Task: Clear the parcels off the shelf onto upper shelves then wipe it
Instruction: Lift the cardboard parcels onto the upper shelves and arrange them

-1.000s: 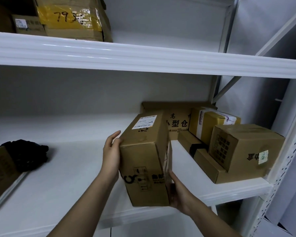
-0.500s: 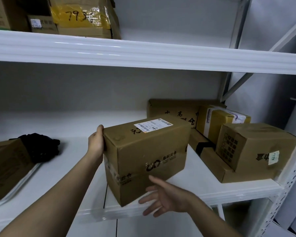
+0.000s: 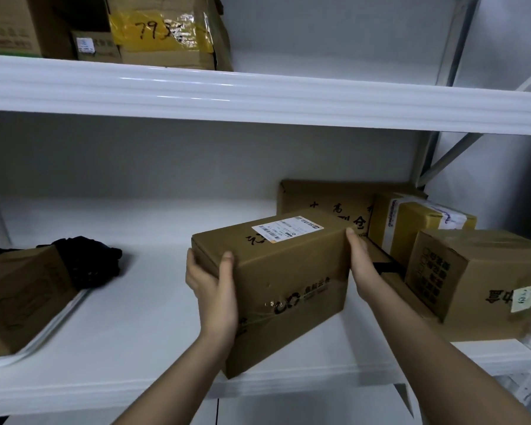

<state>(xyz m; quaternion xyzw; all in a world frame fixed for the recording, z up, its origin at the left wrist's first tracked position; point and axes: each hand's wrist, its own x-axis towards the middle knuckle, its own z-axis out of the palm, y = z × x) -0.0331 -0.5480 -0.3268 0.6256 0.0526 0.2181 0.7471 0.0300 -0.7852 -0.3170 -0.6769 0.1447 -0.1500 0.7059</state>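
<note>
While the white shelf stretches across the whole view, the held parcel sits tilted above its front edge, lifted between both hands. Above the parcel runs the upper shelf, carrying a box with yellow tape up to the parcel's left. Right of the parcel lies a cluster of cardboard boxes, the nearest just beside it. Far left of the parcel are another brown box and a black bundle touching it. The left hand clasps the parcel's left end, thumb curled onto the front face. The right hand presses flat against the parcel's right end, fingers straight. A white label is stuck on the parcel's top.
</note>
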